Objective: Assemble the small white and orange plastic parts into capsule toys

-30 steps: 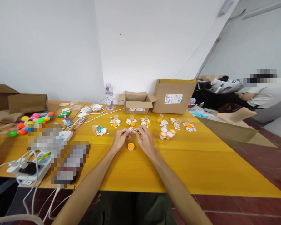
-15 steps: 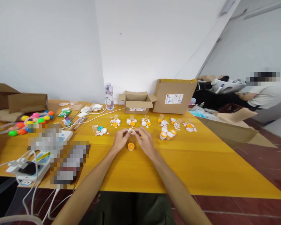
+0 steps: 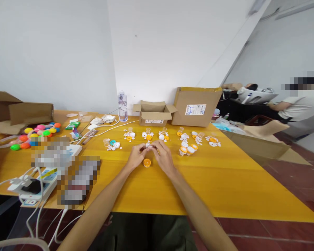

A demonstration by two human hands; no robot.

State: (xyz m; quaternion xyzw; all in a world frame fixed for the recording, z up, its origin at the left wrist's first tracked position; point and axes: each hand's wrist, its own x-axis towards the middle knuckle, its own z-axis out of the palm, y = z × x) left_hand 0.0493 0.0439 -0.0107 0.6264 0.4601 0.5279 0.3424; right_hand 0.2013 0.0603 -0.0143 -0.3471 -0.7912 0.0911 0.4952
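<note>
Gripping from both sides, the person's left hand [image 3: 136,157] and right hand [image 3: 164,158] pinch a tiny white plastic part [image 3: 148,145] between fingertips, just above the yellow wooden table [image 3: 225,184]; at this distance its exact shape cannot be made out. It looks feather-light, stiff and smooth, the sort of piece that could slip or spring away, so a fingertip hold on its edges seems the sound way to take it. Directly below the hands a small round orange plastic cap [image 3: 147,162] rests on the table. To the near left lie a white power strip with plugged-in cables [image 3: 39,181] and a blurred dark object. Beyond the hands, a row of small orange and white plastic pieces [image 3: 188,148] spreads across the table in loose clusters. Farther left sits a heap of bright multicoloured plastic balls [image 3: 39,134]. At the far edge stand a clear plastic water bottle [image 3: 122,106], a small open cardboard box [image 3: 154,113] and a larger cardboard box with a white label [image 3: 195,106]. Another person in a white shirt [image 3: 300,108] sits well apart at right.
</note>
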